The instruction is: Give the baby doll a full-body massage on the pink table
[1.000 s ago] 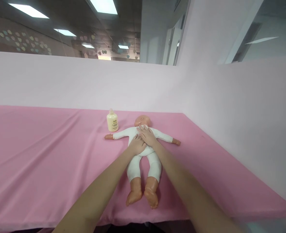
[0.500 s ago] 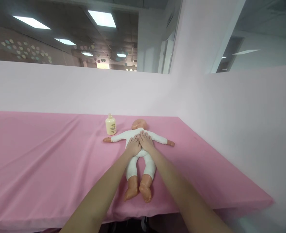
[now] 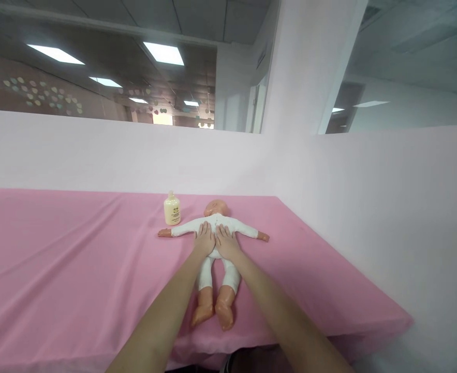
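Note:
A baby doll [image 3: 216, 221] with a white cloth body lies on its back, arms stretched sideways and feet toward me. My left hand [image 3: 204, 241] rests flat on one side of its torso, fingers extended toward the head. Beside it, my right hand [image 3: 227, 243] lies flat on the other side, fingers slightly spread. Both hands are open and hold nothing; they cover much of the doll's chest and belly. Left of the doll's head stands an upright pale yellow bottle [image 3: 172, 210] with dark print, apart from both hands.
A pink cloth [image 3: 76, 269] with some wrinkles covers the table under the doll. A white wall [image 3: 107, 160] with a window above borders the far side. Another white wall [image 3: 387, 207] runs along the right edge.
My hands have moved apart and slightly down the chest: the fingertips, close together at the upper middle before, now lie side by side on either half. The view has tilted slightly up.

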Motion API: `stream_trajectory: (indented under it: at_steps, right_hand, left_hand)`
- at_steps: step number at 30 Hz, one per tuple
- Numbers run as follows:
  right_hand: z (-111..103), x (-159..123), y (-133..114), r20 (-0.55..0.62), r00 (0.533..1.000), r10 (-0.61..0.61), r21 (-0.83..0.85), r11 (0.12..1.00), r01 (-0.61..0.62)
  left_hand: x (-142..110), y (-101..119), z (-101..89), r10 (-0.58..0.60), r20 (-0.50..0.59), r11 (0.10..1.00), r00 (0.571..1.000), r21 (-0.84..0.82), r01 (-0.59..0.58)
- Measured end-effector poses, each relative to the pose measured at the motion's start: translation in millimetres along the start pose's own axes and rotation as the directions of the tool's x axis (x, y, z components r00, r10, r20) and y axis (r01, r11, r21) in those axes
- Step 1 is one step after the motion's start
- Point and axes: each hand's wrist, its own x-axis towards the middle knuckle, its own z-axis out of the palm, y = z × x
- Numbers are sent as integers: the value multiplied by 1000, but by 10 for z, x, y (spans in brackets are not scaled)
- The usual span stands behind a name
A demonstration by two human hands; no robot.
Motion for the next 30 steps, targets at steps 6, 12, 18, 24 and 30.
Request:
stream_trajectory:
  at_steps: [6,12,18,24,30]
  right_hand:
    - [-25,-82,25,-18,993,-116,-44,992,115]
    - [-114,-3,108,12,951,-310,-57,949,310]
    - [-208,176,230,60,901,-430,-16,902,432]
    - [-190,335,332,32,922,-386,40,922,385]
    - [-73,425,390,-7,972,-236,26,971,237]
  left_hand:
    - [-30,-10,-64,63,-2,996,998,66,-62]
    - [-32,-70,-166,309,108,938,945,129,-322]
    - [90,-137,-236,349,167,920,922,126,-371]
    - [311,-172,-226,290,115,950,950,88,-301]
    - [490,-137,-174,267,80,963,960,13,-269]
